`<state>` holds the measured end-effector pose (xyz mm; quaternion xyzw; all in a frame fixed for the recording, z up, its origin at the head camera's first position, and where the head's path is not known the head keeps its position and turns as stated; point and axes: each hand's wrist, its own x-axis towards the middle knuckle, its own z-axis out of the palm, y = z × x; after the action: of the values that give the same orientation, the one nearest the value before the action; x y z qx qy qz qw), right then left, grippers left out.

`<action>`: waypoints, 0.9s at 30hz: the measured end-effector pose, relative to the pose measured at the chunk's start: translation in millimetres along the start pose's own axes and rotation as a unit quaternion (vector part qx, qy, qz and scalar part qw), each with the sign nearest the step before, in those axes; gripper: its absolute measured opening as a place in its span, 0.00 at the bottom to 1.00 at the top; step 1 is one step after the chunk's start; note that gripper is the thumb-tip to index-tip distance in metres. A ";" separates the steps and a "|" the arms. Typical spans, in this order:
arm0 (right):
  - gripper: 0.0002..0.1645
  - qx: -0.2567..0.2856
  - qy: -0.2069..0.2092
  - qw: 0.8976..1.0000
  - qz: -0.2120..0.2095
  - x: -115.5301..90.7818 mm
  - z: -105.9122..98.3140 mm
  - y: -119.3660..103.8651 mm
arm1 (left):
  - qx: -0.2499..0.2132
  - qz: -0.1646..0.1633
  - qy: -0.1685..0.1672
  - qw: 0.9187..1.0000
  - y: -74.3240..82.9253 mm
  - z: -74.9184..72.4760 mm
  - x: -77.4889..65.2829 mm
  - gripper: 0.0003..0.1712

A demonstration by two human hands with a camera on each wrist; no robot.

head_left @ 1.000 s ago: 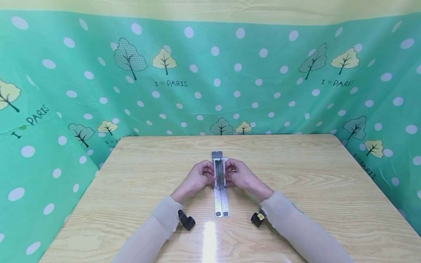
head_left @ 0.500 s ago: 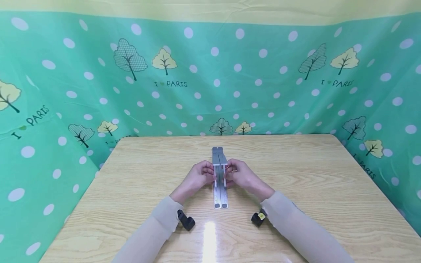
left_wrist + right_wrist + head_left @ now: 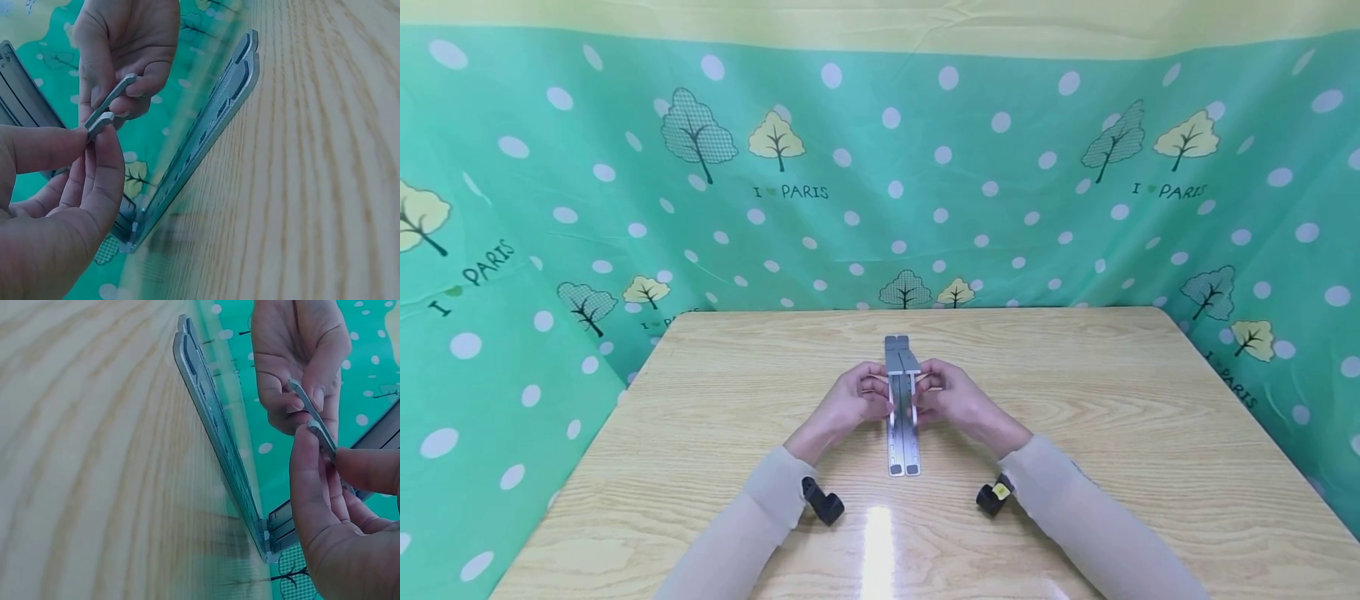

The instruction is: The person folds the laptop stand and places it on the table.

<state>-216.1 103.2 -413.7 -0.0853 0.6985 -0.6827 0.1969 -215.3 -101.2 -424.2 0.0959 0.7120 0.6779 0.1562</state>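
A folding metal laptop stand (image 3: 896,450), silver-grey, stands partly unfolded in the middle of the table. Its two base rails (image 3: 200,134) lie side by side along the wood, with dark pads at the near ends. From the far hinge (image 3: 269,540) the upper arms (image 3: 901,360) rise at a slant. My left hand (image 3: 852,402) pinches one thin support bar (image 3: 100,127) between thumb and fingers. On the other side, my right hand (image 3: 957,402) pinches the matching support bar (image 3: 322,439). Both bars hang apart from the base rails, above them.
The wooden table (image 3: 737,358) extends around the stand on all sides. Behind it and at both sides hangs a green dotted curtain (image 3: 1000,208). A black wrist camera (image 3: 825,502) sits under the left sleeve, another camera (image 3: 994,497) under the right.
The upper arms of the laptop stand have swung up and now slant over the support bars. Its near base end has shifted slightly away from me. Both hands keep their grip, almost in place.
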 end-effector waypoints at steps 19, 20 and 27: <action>0.35 0.009 -0.029 0.999 -0.013 -1.7 -5.5 -2.3 | -0.020 0.002 -0.023 1.000 5.1 -3.1 -2.3 0.44; 0.35 0.009 -0.028 0.999 -0.014 -1.6 -5.6 -2.4 | -0.022 0.001 -0.022 1.000 4.8 -3.1 -2.2 0.44; 0.35 0.015 -0.026 0.999 -0.016 -1.0 -4.4 -0.8 | -0.023 -0.009 -0.008 1.000 2.4 -1.3 -1.2 0.43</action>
<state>-217.1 107.7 -412.8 -0.1116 0.6817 -0.6934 0.2051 -214.8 -102.8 -421.6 0.0911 0.6959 0.6916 0.1704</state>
